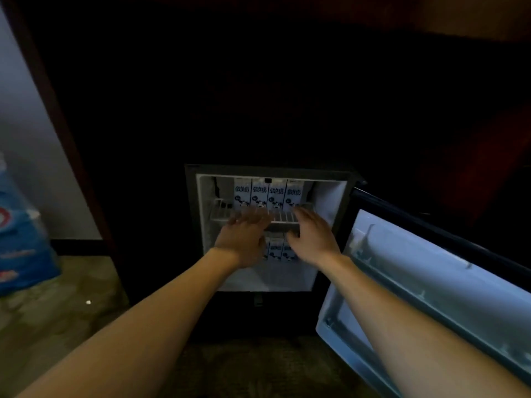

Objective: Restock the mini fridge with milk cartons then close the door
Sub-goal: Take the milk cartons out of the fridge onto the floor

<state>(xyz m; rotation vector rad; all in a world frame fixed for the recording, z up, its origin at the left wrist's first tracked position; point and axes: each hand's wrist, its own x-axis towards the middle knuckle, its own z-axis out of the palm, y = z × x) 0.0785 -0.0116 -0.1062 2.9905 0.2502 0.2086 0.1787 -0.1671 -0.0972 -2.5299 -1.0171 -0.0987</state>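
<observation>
The mini fridge (201,225) stands open low in a dark cabinet. Its door (431,271) is swung out to the right. Several white-and-blue milk cartons (267,193) stand upright in a row at the back of the wire shelf (221,214). More cartons (280,249) stand below the shelf, partly hidden by my hands. My left hand (244,239) reaches into the fridge at the shelf's front edge, fingers spread and blurred, holding nothing. My right hand (313,234) hovers beside it, fingers apart, also empty.
A blue-and-white package (20,234) stands on the carpet at the far left by a pale wall. A dark wooden cabinet post (57,116) frames the fridge's left side. The carpet (71,305) spreads out in front.
</observation>
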